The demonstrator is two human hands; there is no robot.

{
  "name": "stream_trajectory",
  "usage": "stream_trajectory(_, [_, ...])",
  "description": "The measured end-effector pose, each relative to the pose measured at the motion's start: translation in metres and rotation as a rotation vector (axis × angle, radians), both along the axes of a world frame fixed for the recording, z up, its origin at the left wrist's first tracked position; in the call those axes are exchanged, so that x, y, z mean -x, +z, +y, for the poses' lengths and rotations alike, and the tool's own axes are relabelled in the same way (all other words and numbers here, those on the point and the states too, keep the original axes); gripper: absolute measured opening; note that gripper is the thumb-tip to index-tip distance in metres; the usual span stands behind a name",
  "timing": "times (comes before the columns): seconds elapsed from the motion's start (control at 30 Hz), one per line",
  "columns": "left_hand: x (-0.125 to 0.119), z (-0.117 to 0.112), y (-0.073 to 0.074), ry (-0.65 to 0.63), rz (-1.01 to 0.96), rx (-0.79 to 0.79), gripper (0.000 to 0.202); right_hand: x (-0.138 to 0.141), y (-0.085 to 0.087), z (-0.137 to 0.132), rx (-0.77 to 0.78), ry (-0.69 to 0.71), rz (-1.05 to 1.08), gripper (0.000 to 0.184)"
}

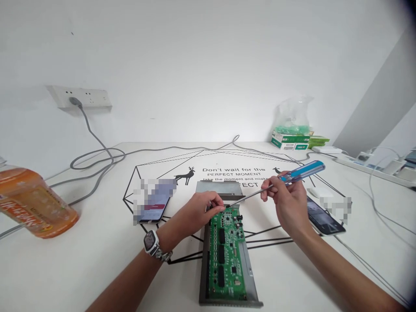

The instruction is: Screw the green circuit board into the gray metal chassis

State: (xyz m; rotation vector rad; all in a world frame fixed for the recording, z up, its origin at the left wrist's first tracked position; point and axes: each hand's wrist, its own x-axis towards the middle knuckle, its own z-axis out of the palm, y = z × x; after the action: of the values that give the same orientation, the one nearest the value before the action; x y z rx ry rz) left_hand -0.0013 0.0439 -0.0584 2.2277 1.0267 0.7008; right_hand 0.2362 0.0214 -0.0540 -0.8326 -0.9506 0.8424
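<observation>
My right hand (289,203) is closed around a screwdriver (304,171) with a clear and blue handle. Its long shaft slants down to the left, and the tip is at the far end of a green circuit board (238,268). At that same end, my left hand (199,212) has thumb and fingers pinched together near the tip; what they hold, if anything, is too small to make out. The board, carrying several black chips, lies in an open grey metal case (251,271). Behind it, a flat grey metal piece (217,186) rests on the table.
Phones lie on both sides, a left phone (156,203) and a right phone (325,219). An orange drink bottle (35,201) stands at far left. A grey cable (97,186) runs along the back from the wall socket (94,99). Boxes (290,141) and a power strip (367,167) sit right.
</observation>
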Motion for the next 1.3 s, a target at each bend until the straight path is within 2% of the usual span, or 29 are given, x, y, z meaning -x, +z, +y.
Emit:
stream_trajectory(0.4, [-0.003,-0.002,-0.001,0.011,0.016,-0.001,0.014,-0.001,0.0,0.002,-0.036,-0.001,-0.002,0.026])
stream_trajectory(0.6, [-0.005,-0.001,-0.008,0.009,0.026,-0.034,0.014,-0.003,-0.002,0.002,-0.067,0.015,-0.051,0.025])
stream_trajectory(0.67, [-0.007,0.0,-0.012,-0.001,0.032,-0.065,0.012,-0.002,0.002,0.002,-0.068,0.014,-0.107,0.026])
stream_trajectory(0.77, [-0.013,0.002,-0.017,-0.026,0.047,-0.116,0.01,0.002,0.017,0.003,-0.082,0.006,-0.247,0.026])
stream_trajectory(0.9, [-0.026,0.01,-0.02,-0.056,0.067,-0.225,0.01,0.014,0.042,0.013,-0.107,0.051,-0.55,0.022])
stream_trajectory(0.97, [-0.031,0.014,-0.022,-0.065,0.083,-0.267,0.01,0.02,0.048,0.02,-0.099,0.08,-0.716,0.021])
stream_trajectory(1.1, [-0.035,0.018,-0.026,-0.028,0.094,-0.263,0.011,0.028,0.044,0.028,-0.098,0.109,-0.904,0.018])
stream_trajectory(1.3, [-0.037,0.017,-0.029,0.009,0.028,-0.222,0.01,0.026,0.033,0.028,-0.095,0.105,-0.899,0.02])
